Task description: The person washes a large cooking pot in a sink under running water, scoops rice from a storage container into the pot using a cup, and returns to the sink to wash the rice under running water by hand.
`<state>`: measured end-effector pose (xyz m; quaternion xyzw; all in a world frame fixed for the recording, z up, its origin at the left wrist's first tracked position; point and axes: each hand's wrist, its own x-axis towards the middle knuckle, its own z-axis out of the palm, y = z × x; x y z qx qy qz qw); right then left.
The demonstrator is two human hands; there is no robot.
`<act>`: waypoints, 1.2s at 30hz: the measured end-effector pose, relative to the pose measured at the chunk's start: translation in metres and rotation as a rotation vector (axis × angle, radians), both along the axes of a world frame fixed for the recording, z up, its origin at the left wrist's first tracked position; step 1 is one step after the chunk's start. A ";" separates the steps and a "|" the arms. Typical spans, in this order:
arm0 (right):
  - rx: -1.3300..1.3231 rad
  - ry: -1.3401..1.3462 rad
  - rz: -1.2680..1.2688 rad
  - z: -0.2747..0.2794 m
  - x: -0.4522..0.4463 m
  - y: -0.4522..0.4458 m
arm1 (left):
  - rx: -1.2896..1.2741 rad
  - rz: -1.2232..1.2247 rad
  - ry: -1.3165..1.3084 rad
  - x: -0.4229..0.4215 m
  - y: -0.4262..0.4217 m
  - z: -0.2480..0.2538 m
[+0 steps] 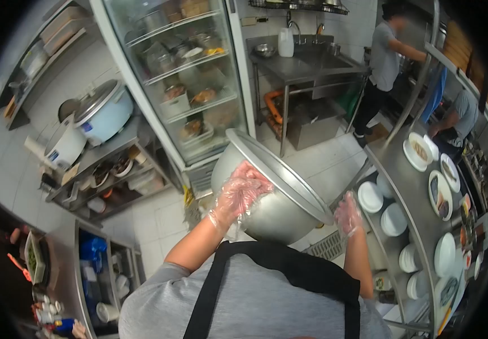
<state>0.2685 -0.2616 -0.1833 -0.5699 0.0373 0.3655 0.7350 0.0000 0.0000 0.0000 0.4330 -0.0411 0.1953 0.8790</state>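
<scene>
Two cookers, a white cooker (65, 148) and a pale blue cooker (107, 117), stood near the edge of a metal counter (110, 146); bowls with dark contents sat beneath. One glass-fronted fridge (244, 73) held tubs and trays of food. Tiled floor (152, 226) ran between counter and basin. My left hand (243, 195), in clear plastic, lay against the basin's outer wall below the rim, fingers bent; whether they gripped, I could not tell. One large metal basin (280, 217) was tilted before my apron, mouth away from me. Behind it stood a sink unit (297, 66). My right hand (349, 217), gloved, was at the rim's right end; its grasp I could not tell. Right of it, a steel rack (416, 192) carried stacked plates (394, 220) below, food-bearing plates above.
</scene>
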 end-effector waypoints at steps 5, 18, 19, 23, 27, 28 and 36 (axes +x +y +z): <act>-0.145 -0.222 -0.074 0.023 0.089 0.046 | -0.005 -0.227 -0.114 0.168 0.074 0.056; 0.386 -0.096 -0.386 0.009 0.366 0.128 | 0.023 -0.438 -0.191 0.473 0.205 0.125; 0.334 -0.312 -0.394 0.040 0.385 0.146 | -0.037 -0.440 -0.232 0.492 0.224 0.122; 0.218 -0.570 -0.380 0.074 0.491 0.205 | -0.174 -0.425 -0.394 0.564 0.283 0.122; 0.377 -0.287 -0.261 0.115 0.573 0.264 | -0.172 -0.256 -0.450 0.629 0.335 0.119; 0.378 -0.317 -0.192 0.115 0.587 0.275 | -0.172 -0.281 -0.478 0.646 0.354 0.117; 0.363 0.095 -0.113 0.154 0.745 0.381 | 0.004 -0.387 -0.422 0.812 0.472 0.152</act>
